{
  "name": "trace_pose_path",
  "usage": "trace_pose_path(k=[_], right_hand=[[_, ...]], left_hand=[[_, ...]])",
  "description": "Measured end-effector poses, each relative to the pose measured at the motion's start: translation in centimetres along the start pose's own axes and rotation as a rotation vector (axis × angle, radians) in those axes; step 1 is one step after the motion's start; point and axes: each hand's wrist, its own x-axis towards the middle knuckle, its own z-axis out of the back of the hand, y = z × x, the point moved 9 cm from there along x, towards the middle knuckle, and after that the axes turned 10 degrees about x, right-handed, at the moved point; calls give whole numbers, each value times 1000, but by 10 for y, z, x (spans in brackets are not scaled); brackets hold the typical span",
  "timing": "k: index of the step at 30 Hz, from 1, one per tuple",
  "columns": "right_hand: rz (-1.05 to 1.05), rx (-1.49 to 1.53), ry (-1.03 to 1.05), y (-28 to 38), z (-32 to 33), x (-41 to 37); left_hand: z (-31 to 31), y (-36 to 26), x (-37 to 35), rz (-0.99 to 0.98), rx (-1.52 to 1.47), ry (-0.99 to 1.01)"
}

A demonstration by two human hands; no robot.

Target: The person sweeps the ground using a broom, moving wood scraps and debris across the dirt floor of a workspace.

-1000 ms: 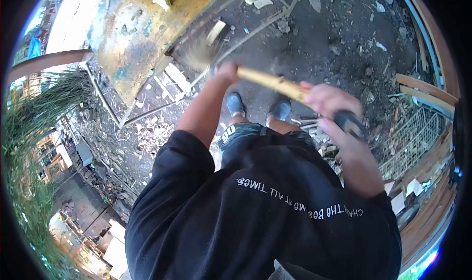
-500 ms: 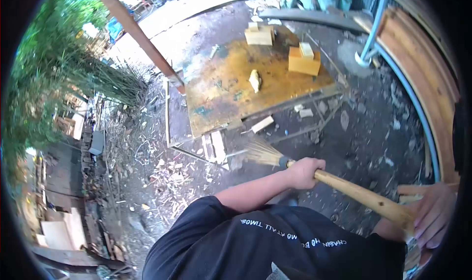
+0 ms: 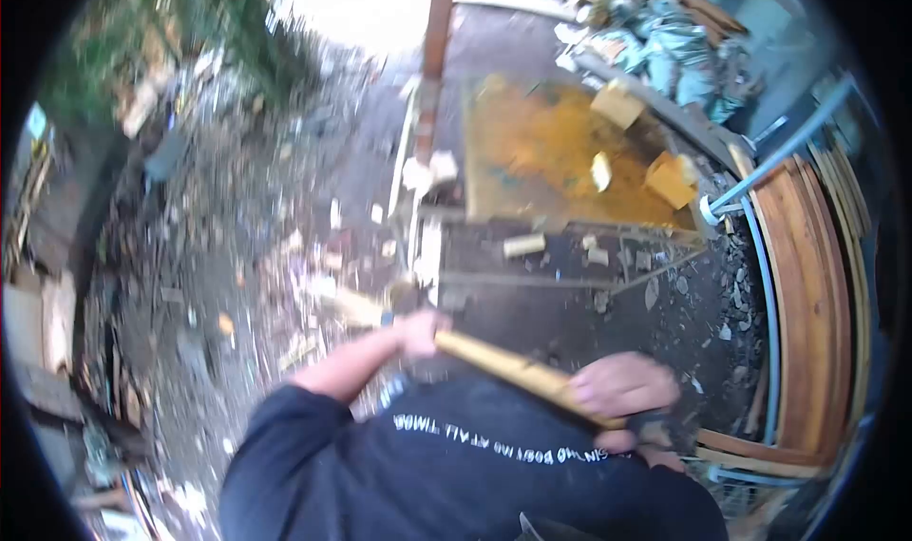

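Observation:
A stick broom [image 3: 503, 365] with a long pale wooden handle slants across the front of my body, its bristle end pointing left over the littered ground. My left hand [image 3: 418, 334] is wrapped round the handle just above the bristles. Closed round the upper end is my right hand [image 3: 627, 387], close in front of my dark shirt. The bristles [image 3: 353, 305] are smeared by motion, above scattered wood scraps and chips.
Ahead lies a stained wooden board [image 3: 532, 151] bearing two wooden blocks [image 3: 672, 180] and a pale lump [image 3: 600, 172]. A brown post [image 3: 439, 28] rises beside it. Planks [image 3: 807, 303] and a blue pipe [image 3: 768, 322] line the right. Bags [image 3: 679, 52] are heaped behind.
My view has turned left, so the board appears further right. Both hands and the broom have swung left, bringing the bristles from near the board over the scraps. The grip stays closed.

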Motion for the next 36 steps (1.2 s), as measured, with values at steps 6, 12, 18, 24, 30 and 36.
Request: trace_pose_path(k=[6, 12, 18, 24, 30, 36], right_hand=[[85, 25, 260, 61, -58, 136], [59, 112, 587, 14, -140, 204], [-127, 119, 778, -136, -236, 189], [-388, 267, 74, -265, -106, 136], [-286, 600, -329, -258, 40, 167], [140, 394, 402, -107, -10, 306]], left_hand=[[148, -162, -82, -325, -295, -159], [227, -133, -158, -235, -286, -295], [170, 118, -84, 12, 24, -646], [49, 216, -114, 482, -210, -179], [173, 144, -120, 629, -12, -301], [364, 98, -52, 324, 77, -735]])
